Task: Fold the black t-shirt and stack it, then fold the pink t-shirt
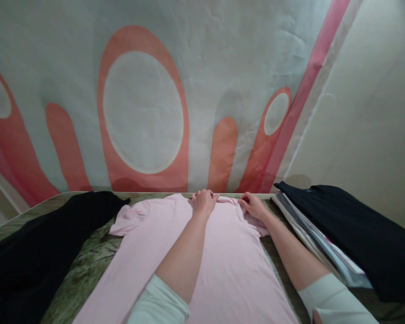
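Observation:
A pale pink short-sleeved T-shirt lies spread out, its collar at the far edge of the table. My left hand is at the neckline with fingers bent, gripping the collar fabric. At the right shoulder seam, my right hand pinches the shirt between thumb and fingers. The shirt's left sleeve lies spread out to the side, while the right one is bunched and partly hidden beneath my right wrist. My left forearm crosses over the middle of the shirt.
A black garment lies on the left of the wood-patterned table. On the right, a black garment tops a stack of folded clothes. Behind the table rises a wall covering with orange and pink shapes.

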Motion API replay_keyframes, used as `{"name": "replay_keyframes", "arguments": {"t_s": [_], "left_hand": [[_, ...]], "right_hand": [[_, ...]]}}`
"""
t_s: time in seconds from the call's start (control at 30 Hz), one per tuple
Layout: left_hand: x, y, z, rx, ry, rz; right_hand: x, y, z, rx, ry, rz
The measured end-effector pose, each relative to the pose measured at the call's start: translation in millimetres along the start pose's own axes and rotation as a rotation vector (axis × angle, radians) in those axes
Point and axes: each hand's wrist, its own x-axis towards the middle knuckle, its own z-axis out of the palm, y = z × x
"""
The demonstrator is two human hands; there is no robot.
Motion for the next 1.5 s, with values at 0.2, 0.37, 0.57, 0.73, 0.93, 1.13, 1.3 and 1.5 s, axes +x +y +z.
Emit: {"name": "replay_keyframes", "arguments": {"t_s": [0.2,0.37,0.57,0.73,0.93,1.13,1.3,1.5], "left_hand": [[3,1,-1,-0.100,0.027,0.007],[5,2,-1,-0.158,0.081,-0.009],[7,1,0,-0.223,0.078,0.030],[7,2,0,-0.189,0.032,0.029],[5,5,-9,-0.150,0.000,0.000],[4,8,-16,-0.119,0.036,0.038],[2,7,-14,-0.175,0.017,0.024],[2,6,-13,-0.204,-0.019,0.036]], "right_hand": [[-1,-11,-10,-0.023,-0.066,-0.073],[-3,-13,-14,-0.116,-0.060,-0.071],[-1,-7,-15,-0.160,-0.039,-0.033],[-1,-7,-15,-0.152,-0.051,-0.024],[-3,-11,-25,-0.124,-0.115,-0.043],[-5,-5,-37,-0.070,-0.199,-0.020],[-5,0,-43,-0.052,-0.315,-0.007],[-4,5,-47,-0.054,-0.266,0.002]]}}
